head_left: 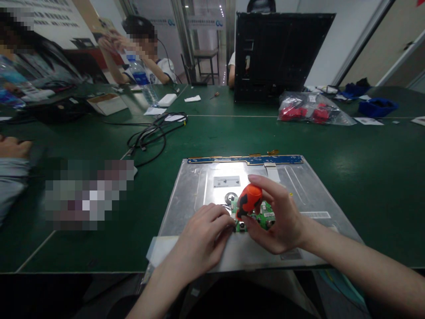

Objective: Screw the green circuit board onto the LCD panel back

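My right hand (277, 217) grips the orange and black handle of a screwdriver (249, 199), thumb and fingers on either side of it. It stands slightly tilted over a green circuit board (267, 217), its tip hidden. Beside the board's left edge, my left hand (207, 232) has its fingers curled together, and the fingertips are close to the board's corner. What they hold, if anything, is hidden. Both hands are above a silver metal display panel (186, 195), which lies flat with the board on it. A blue circuit strip (245, 160) runs along the panel's far edge.
A black cable (149, 137) lies coiled on the green table (212, 133). A large black screen (275, 57) stands at the back, near a plastic bag (308, 108) with red items. A water bottle (142, 82) is further left. Other people sit around the table.
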The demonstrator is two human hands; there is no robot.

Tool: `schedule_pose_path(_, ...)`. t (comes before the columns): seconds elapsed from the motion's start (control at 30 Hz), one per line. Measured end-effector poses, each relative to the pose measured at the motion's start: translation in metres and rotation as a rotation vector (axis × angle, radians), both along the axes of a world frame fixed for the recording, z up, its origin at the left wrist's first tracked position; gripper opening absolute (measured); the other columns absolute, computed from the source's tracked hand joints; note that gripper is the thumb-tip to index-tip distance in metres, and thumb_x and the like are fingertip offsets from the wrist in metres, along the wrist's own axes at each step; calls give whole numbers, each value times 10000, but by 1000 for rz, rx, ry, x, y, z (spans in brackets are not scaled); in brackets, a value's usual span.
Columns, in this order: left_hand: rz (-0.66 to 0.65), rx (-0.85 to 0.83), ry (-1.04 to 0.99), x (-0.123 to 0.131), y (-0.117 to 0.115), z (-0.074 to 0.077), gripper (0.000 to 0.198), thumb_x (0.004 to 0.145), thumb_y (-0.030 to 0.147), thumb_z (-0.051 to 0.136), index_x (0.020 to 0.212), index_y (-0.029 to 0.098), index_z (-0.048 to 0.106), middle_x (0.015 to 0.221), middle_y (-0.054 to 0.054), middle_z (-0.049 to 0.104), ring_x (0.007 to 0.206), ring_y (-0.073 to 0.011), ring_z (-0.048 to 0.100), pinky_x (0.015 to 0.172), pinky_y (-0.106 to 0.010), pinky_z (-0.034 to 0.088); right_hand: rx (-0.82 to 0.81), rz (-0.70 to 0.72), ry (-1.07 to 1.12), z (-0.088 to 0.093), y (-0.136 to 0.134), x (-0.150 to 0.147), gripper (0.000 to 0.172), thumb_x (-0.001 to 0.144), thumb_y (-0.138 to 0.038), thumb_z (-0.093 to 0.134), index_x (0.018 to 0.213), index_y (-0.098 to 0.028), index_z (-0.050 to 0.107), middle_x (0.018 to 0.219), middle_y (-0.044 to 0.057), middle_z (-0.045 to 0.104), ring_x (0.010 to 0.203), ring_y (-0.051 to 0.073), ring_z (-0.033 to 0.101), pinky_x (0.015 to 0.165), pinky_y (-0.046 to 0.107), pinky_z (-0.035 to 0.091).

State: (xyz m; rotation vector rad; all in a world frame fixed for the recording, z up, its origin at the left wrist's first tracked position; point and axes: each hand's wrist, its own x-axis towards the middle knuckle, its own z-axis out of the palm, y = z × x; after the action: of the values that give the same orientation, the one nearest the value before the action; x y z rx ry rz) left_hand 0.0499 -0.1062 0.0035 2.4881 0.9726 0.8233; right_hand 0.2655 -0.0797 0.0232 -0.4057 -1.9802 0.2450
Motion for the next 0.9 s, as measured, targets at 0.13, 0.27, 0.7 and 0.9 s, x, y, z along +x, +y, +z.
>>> schedule_pose_path(0.13, 1, -3, -17, 0, 0, 0, 160, 948, 78, 515, 928, 200, 617, 952, -59, 686, 854, -221, 630, 706, -330, 507, -1, -33, 8, 0, 2, -1, 729, 995, -250, 664, 1609, -164, 281, 944, 32, 668, 645, 158, 654, 558, 275, 615)
schedule_pose_path(0.27, 6, -14, -4, -1, 0, -1, 164, 961, 91, 508, 958, 194, 637, 985, -71, 694, 876, -227, 636, 728, -344, 523, 24, -70, 5, 3, 3, -2, 730, 994, -267, 694, 1610, -232, 304, 1112, 72, 712, 635, 136, 653, 531, 252, 593)
schedule_pose_path(0.7, 6, -32, 1, 0, 0, -2, 179, 960, 72, 512, 967, 193, 644, 973, -69, 696, 885, -229, 641, 751, -348, 531, -50, -3, 13, -3, 1, -1, 792, 931, -96, 615, 1635, -158, 258, 938, 49, 662, 651, 162, 651, 482, 240, 571)
schedule_pose_path(0.9, -1, 3, -14, 1, -1, 1, 171, 951, 68, 512, 946, 196, 627, 946, -62, 688, 858, -224, 637, 721, -336, 518, -3, -17, 19, -2, 2, -1, 718, 989, -204, 641, 1610, -155, 285, 931, 38, 657, 628, 161, 640, 530, 279, 619)
